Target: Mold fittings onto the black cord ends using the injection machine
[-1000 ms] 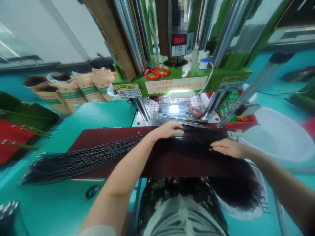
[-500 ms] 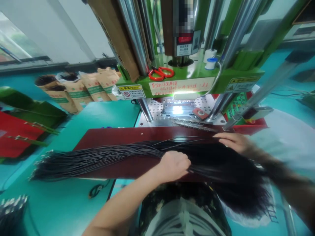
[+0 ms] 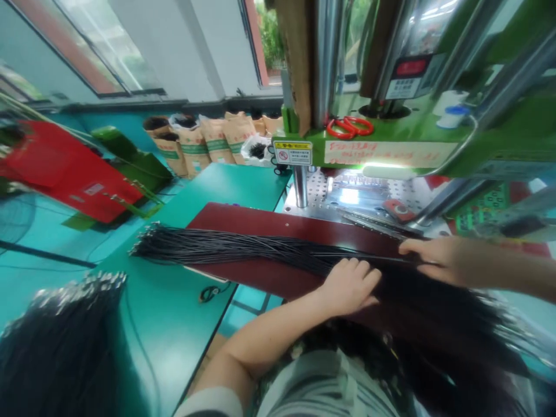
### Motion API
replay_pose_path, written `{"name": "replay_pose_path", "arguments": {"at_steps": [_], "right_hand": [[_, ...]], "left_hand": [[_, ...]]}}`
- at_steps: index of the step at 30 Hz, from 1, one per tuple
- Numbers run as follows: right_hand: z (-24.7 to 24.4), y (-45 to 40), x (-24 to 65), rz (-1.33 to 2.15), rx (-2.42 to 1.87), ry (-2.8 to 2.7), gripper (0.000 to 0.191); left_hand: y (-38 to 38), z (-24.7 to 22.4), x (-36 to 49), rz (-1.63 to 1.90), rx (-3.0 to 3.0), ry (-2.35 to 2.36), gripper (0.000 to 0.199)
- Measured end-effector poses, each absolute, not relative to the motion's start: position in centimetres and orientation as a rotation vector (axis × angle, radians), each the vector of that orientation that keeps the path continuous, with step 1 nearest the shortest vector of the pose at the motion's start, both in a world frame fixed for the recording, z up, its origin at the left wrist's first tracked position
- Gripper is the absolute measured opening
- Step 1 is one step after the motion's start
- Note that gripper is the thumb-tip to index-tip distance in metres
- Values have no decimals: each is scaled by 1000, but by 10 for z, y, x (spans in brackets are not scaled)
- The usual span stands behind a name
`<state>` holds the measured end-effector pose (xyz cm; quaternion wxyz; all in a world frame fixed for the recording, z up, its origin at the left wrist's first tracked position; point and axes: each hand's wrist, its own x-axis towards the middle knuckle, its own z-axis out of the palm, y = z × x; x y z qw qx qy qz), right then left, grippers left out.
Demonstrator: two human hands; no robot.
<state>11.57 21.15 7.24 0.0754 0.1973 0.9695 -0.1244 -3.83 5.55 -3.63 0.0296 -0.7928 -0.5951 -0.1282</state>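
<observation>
A long bundle of thin black cables [image 3: 243, 246] lies across a dark red board [image 3: 243, 217], with small metal ends fanned out at its left tip. My left hand [image 3: 354, 286] is closed over the middle of the bundle, knuckles up. Farther right, my right hand [image 3: 443, 260] has its thumb and fingers around cables on the bundle's upper side; exactly how many it holds is hidden. Beyond it the cables spread in a dark, blurred mass, with more silvery ends at the far right.
A green press [image 3: 391, 156] stands behind the board, with red-handled scissors [image 3: 350, 126] and a thread spool [image 3: 452, 116] on it. Metal strips [image 3: 369, 223] lie on its perforated plate. Another cable pile [image 3: 65, 347] is on the green table [image 3: 160, 336]. Paper sacks [image 3: 212, 142] stand behind.
The view has swung left, so the board and press sit farther right. Both my hands stay on the bundle, and the right hand's fingers now reach down around the cables.
</observation>
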Motion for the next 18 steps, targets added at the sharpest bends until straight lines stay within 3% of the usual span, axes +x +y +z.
{"name": "replay_pose_path", "arguments": {"at_steps": [2,5,7,14,18], "right_hand": [[60,200,84,-443,434,2672,24],[43,179,39,-530,382,2649,24],[33,168,16,-525,335,2697,25],[10,152,-17,-277,177,2806,25],[1,145,-14,-129,224,2867,25]], "left_hand": [[38,-32,-50,-439,-2560,-1638,55],[12,-26,-86,-421,-2615,-1524,39],[-3,-21,-125,-341,-2483,-1722,34],[-64,2,-286,331,-1977,-2530,83],[-84,3,-319,532,-1972,-2613,88]]}}
